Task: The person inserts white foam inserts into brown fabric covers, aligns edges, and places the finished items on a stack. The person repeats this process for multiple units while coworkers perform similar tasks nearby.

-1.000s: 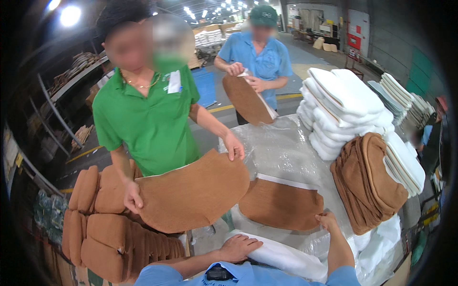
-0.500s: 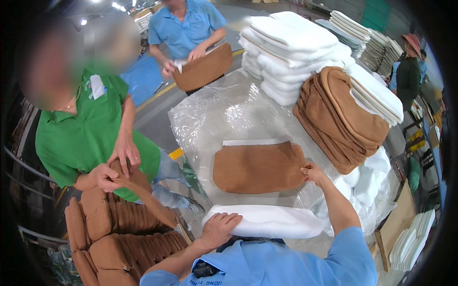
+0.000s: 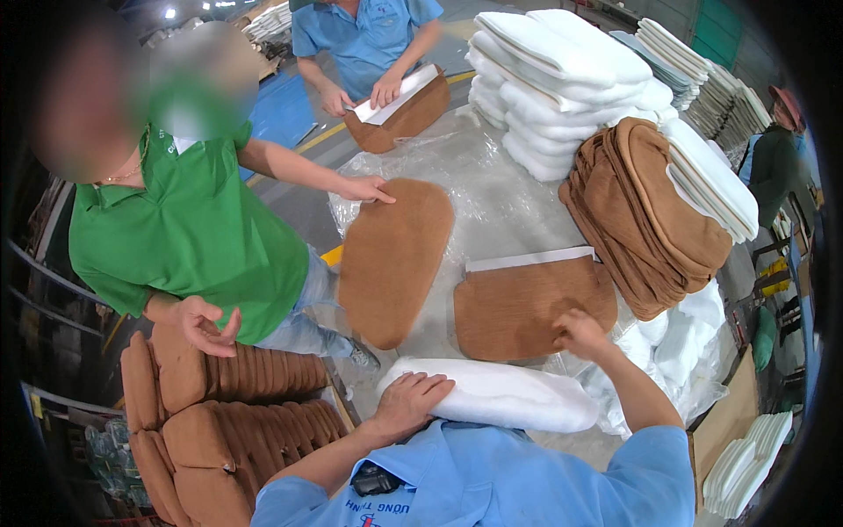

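White foam pad (image 3: pixel 500 395) lies on the bench (image 3: pixel 500 202) under the left hand (image 3: pixel 408 402), fingers spread flat, while the right hand (image 3: pixel 580 332) fingers pinch the brown cover (image 3: pixel 527 307).

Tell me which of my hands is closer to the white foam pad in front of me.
Left. Your left hand rests on the white foam pad at its left end; your right hand is above it, on the brown fabric cover.
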Action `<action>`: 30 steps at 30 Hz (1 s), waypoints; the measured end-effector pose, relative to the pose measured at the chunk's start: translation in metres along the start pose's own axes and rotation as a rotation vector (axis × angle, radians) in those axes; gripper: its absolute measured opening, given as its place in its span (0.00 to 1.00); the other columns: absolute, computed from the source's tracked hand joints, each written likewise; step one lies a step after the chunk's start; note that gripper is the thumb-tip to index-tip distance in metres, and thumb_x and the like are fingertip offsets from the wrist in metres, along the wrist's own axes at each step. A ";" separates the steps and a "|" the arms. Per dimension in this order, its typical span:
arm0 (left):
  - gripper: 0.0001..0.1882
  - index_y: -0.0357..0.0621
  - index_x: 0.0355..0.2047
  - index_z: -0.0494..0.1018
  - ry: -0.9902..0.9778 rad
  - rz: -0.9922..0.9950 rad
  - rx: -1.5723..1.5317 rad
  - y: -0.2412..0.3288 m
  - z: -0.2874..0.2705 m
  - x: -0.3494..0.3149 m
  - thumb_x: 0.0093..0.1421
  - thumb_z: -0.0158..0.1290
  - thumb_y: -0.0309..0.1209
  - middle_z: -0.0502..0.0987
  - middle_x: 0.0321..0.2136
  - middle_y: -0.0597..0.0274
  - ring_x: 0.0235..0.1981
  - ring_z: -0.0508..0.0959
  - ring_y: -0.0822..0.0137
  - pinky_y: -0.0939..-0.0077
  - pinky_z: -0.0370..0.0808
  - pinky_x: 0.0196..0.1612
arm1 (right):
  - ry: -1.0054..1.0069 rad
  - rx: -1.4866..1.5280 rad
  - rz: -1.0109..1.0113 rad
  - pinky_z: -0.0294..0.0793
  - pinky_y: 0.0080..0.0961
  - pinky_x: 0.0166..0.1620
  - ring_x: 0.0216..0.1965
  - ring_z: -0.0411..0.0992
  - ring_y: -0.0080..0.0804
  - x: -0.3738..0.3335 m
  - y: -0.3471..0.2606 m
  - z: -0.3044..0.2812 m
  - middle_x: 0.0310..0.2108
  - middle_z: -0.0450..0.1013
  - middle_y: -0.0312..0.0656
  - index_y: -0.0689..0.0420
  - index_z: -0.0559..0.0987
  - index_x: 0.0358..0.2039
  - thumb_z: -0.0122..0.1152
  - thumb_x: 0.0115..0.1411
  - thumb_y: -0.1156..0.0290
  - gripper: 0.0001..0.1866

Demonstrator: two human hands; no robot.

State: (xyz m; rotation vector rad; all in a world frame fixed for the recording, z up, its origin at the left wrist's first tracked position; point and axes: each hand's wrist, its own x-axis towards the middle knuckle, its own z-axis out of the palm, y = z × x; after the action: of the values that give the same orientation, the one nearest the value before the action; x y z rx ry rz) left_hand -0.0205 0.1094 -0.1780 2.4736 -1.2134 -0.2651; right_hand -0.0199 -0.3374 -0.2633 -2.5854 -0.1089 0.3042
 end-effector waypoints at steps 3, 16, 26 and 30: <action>0.36 0.50 0.61 0.75 0.013 0.010 -0.023 0.000 0.002 0.003 0.48 0.68 0.29 0.80 0.58 0.58 0.56 0.80 0.50 0.53 0.75 0.60 | -0.140 -0.234 -0.204 0.76 0.45 0.55 0.54 0.74 0.49 -0.005 -0.020 0.013 0.46 0.76 0.46 0.48 0.82 0.46 0.75 0.54 0.63 0.18; 0.29 0.51 0.59 0.77 0.054 0.036 0.059 0.002 0.011 0.002 0.55 0.64 0.37 0.80 0.58 0.62 0.54 0.82 0.53 0.56 0.76 0.61 | -0.309 -0.107 -0.177 0.78 0.46 0.54 0.51 0.77 0.52 0.002 -0.036 0.019 0.46 0.78 0.44 0.54 0.81 0.44 0.63 0.65 0.64 0.10; 0.26 0.53 0.61 0.74 0.028 0.059 0.087 -0.004 0.015 -0.001 0.61 0.57 0.34 0.78 0.60 0.62 0.55 0.81 0.52 0.55 0.77 0.60 | -0.279 -0.199 -0.280 0.78 0.48 0.55 0.54 0.76 0.54 0.031 -0.086 0.041 0.48 0.77 0.49 0.54 0.80 0.45 0.65 0.60 0.65 0.14; 0.28 0.52 0.62 0.73 -0.020 0.086 0.060 -0.005 0.011 0.006 0.59 0.58 0.34 0.77 0.62 0.60 0.56 0.80 0.51 0.55 0.76 0.60 | -0.174 -0.075 -0.229 0.79 0.48 0.52 0.51 0.78 0.55 0.031 -0.082 0.042 0.46 0.78 0.50 0.56 0.80 0.45 0.61 0.63 0.66 0.12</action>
State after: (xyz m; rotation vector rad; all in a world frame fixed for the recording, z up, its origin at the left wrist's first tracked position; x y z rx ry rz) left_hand -0.0165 0.1044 -0.1901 2.4673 -1.3502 -0.2339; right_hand -0.0011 -0.2422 -0.2616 -2.5838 -0.4839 0.4465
